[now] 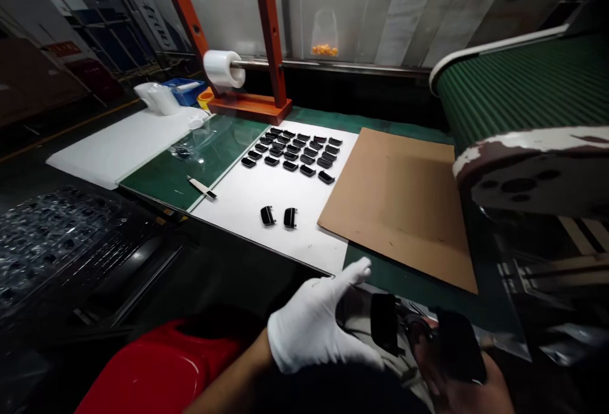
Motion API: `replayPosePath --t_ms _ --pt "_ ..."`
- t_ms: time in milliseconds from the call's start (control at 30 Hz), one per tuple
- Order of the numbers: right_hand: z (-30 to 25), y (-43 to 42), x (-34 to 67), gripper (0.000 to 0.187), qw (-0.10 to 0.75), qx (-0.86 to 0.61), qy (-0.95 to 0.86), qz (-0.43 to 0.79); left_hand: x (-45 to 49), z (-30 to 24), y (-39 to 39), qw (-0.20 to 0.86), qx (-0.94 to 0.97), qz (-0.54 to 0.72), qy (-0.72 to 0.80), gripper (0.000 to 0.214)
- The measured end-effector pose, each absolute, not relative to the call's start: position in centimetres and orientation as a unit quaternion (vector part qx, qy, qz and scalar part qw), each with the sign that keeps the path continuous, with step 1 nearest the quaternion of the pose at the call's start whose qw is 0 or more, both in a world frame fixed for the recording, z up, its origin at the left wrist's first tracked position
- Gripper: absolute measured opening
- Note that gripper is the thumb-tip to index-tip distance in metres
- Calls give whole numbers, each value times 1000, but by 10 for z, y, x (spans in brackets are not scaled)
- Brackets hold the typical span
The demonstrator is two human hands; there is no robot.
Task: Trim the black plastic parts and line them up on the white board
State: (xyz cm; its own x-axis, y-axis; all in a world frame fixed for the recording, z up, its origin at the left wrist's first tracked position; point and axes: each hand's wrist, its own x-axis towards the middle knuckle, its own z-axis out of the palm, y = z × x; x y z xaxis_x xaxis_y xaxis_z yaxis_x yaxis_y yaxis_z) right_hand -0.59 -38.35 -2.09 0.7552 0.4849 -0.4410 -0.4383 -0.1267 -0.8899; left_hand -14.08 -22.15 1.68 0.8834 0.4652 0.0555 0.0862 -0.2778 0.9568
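My left hand (321, 322), in a white glove, is low in the middle of the view. Its thumb and fingers are spread wide apart, with nothing visibly gripped. Just right of its fingertips is a black rounded part (384, 323). My right hand (490, 382), at the lower right, is closed around a dark, glossy black piece (460, 345). Shiny bits between the two black shapes are blurred, and I cannot tell whether they join. On the white sheet (247, 195) ahead, two small black parts (290, 217) stand apart from several rows of similar black pieces (290, 165).
A cardboard sheet (404, 205) lies right of the white sheet. A utility knife (202, 187) rests at the left. Behind stands an orange-brown holder (273, 59) with a clear film roll (223, 69). A green conveyor belt (528, 90) overhangs the right; a red stool (147, 369) is lower left.
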Motion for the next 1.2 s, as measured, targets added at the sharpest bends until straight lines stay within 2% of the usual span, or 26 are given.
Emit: replayPosePath --t_ms 100,200,333,600,733,867,1033,1200 --pt "-12 -370 -11 35 690 -615 0 381 -143 13 -223 580 784 145 165 115" --pt "-10 -363 -13 38 697 -603 21 388 -137 11 -230 598 772 148 156 117" --pt "-8 -363 -15 37 708 -595 42 377 -132 14 -235 579 781 170 163 114" --pt "-9 -371 -11 35 695 -611 -52 375 -127 23 -222 468 866 140 112 100" --pt "-16 -378 -4 34 658 -633 -129 387 -123 31 -212 395 913 73 72 94" --pt "-9 -379 2 42 585 -673 -233 388 -122 34 -203 349 936 23 36 90" --pt "4 -376 6 37 557 -679 -297 376 -127 28 -207 366 926 96 -6 84" --pt "-10 -380 4 33 635 -589 -232 442 -138 13 -229 414 886 200 58 87"
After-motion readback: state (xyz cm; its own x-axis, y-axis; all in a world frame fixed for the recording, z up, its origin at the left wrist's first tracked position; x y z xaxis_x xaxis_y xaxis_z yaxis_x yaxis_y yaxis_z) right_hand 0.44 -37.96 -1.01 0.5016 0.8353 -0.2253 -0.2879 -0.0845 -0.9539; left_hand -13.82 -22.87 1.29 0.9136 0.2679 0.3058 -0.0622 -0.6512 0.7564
